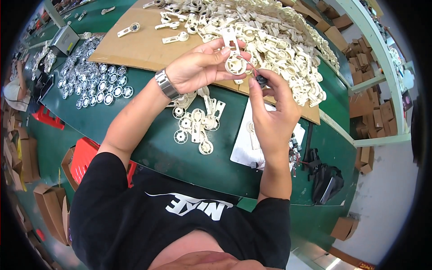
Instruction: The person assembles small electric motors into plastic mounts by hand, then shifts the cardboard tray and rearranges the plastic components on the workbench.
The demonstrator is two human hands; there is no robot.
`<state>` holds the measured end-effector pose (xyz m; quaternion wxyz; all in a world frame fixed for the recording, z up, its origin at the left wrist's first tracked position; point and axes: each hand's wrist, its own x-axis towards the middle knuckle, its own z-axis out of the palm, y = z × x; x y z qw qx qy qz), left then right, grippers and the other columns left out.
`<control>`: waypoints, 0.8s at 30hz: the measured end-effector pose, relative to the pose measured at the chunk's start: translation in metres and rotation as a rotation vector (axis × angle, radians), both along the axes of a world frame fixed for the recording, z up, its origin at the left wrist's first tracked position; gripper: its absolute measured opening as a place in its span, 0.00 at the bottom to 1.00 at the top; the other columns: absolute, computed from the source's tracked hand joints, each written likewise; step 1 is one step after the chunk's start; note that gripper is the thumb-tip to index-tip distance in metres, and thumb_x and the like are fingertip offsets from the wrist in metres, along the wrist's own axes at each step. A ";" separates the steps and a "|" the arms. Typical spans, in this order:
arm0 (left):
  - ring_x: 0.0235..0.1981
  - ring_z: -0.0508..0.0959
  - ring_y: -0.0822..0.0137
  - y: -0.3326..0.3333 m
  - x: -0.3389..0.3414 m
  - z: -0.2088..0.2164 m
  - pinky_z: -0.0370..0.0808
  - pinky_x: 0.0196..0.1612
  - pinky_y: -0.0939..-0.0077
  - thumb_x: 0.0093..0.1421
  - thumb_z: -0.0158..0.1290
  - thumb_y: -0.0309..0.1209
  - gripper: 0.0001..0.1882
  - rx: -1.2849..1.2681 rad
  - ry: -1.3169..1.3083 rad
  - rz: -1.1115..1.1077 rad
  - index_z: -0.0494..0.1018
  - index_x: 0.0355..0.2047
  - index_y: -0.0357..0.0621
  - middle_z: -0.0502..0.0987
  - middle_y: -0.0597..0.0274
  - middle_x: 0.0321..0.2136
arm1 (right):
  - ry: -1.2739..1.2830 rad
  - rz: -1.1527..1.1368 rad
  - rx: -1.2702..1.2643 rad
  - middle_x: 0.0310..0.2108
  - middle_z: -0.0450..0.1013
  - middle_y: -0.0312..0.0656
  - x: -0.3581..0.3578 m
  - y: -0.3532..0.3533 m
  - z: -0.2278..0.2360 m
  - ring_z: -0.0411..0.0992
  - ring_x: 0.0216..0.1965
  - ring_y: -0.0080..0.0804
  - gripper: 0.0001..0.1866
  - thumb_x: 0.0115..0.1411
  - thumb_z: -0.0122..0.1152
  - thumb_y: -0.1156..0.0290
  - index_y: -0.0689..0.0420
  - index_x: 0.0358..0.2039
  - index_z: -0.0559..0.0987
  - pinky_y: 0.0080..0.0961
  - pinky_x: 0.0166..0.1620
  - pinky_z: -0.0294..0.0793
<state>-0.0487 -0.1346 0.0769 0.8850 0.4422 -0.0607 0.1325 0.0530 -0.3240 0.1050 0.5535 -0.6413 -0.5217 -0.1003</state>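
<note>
My left hand [198, 67], with a metal watch at its wrist, grips a cream plastic fan housing [236, 64], its round end toward my right hand and its handle part pointing away. My right hand [275, 92] pinches a small black motor [261, 81] between thumb and fingers. Thin reddish wires [253, 68] run between the motor and the housing. Below my hands, several cream housings and round grilles [196, 125] lie in a loose cluster on the green table [157, 153].
A large heap of cream housings [279, 58] covers a cardboard sheet [121, 40] beyond my hands. Silvery round parts [101, 85] are piled at left. On the right lie a white board [242, 150], wired small parts [294, 150] and a black bag [325, 180]. A red stool [83, 157] stands beside me.
</note>
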 end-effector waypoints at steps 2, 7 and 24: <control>0.63 0.72 0.58 -0.001 -0.001 0.000 0.72 0.68 0.55 0.75 0.46 0.34 0.25 -0.025 -0.007 0.007 0.58 0.68 0.40 0.70 0.54 0.61 | -0.069 -0.039 0.008 0.38 0.82 0.43 -0.004 0.002 0.000 0.78 0.29 0.29 0.15 0.57 0.71 0.80 0.60 0.45 0.81 0.23 0.31 0.76; 0.65 0.72 0.52 0.004 -0.003 0.001 0.72 0.67 0.55 0.75 0.47 0.35 0.27 -0.026 -0.016 0.019 0.56 0.69 0.41 0.70 0.51 0.62 | -0.069 -0.033 -0.182 0.35 0.79 0.46 -0.009 0.000 -0.001 0.75 0.30 0.39 0.13 0.58 0.69 0.79 0.60 0.44 0.81 0.32 0.32 0.74; 0.59 0.76 0.65 -0.013 -0.001 -0.011 0.76 0.61 0.65 0.72 0.53 0.32 0.23 0.370 0.124 0.231 0.65 0.64 0.42 0.75 0.59 0.56 | -0.117 -0.139 -0.119 0.39 0.80 0.50 0.000 0.000 -0.008 0.79 0.34 0.47 0.13 0.59 0.66 0.81 0.64 0.46 0.79 0.36 0.36 0.78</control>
